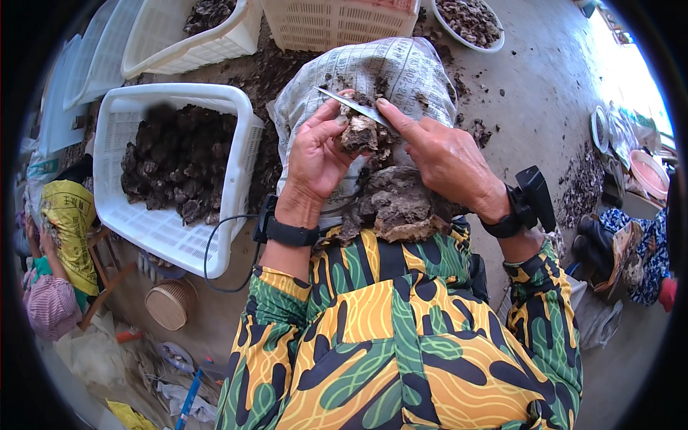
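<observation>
My left hand [315, 158] is closed round a pale and dark brown, mushroom-like piece [358, 135], held above my lap. In my right hand [448, 161] is a knife [355, 104], its blade slanting across the top of that piece toward the left fingers. My right index finger stretches along the blade; the handle is hidden in the palm. A larger, rough brown, mushroom-like piece [401, 204] lies on my lap just below both hands. Under the work, a printed whitish woven sack [315, 79] is spread over my knees, with dark crumbs on it.
Left of me, a white plastic basket [161, 233] holds many dark brown lumps. Beyond stand another pale basket [193, 54], a crate [340, 25] and a round tray of brown bits [494, 46]. Dark scraps litter the floor. Other people sit at both sides.
</observation>
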{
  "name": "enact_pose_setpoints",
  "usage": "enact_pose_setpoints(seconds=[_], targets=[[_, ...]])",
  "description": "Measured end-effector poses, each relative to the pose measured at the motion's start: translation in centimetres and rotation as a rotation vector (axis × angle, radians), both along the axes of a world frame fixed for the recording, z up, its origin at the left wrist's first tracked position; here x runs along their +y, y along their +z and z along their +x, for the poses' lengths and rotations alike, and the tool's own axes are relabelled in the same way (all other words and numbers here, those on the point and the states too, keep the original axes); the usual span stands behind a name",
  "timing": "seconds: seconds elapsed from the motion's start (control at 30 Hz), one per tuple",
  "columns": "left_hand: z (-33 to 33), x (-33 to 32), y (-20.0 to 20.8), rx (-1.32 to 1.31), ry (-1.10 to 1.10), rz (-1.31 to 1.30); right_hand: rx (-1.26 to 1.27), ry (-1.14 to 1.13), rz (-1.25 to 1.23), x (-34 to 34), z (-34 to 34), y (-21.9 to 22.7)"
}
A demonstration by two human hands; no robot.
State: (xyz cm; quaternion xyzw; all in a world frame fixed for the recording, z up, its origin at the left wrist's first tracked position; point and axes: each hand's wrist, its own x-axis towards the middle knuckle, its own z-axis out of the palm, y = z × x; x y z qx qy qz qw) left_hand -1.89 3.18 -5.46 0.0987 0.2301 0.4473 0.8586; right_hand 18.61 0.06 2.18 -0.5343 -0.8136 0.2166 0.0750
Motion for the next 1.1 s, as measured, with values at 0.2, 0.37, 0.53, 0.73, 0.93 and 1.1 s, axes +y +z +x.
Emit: enact_pose_setpoints(seconds=[0.2,0.37,0.53,0.73,0.93,1.1], targets=[[0.9,-0.6,-0.6,0.183,-0.029,0.018,-0.009,-0.050,0.055,0.5,-1.0,-0.4],[0.4,-0.4,0.0,-0.052,-0.031,0.028,0.036,0.083,-0.055,0.0,1.5,0.4],[0.2,-0.5,-0.7,-0.113,-0.047,0.021,0.045,0.130,0.002,-2.0,5.9,-0.5],[0.4,-0.6,-0.5,-0.069,-0.037,-0.006,0.044,0.092,-0.003,-0.5,3.1,-0.8],[0.5,0.0,-0.3,-0.070,-0.010,0.000,-0.006,0.052,0.015,0.9,-0.2,0.2],[0.7,-0.2,-0.3,-0.080,-0.002,-0.004,-0.004,0.065,0.032,0.4,0.3,0.3]])
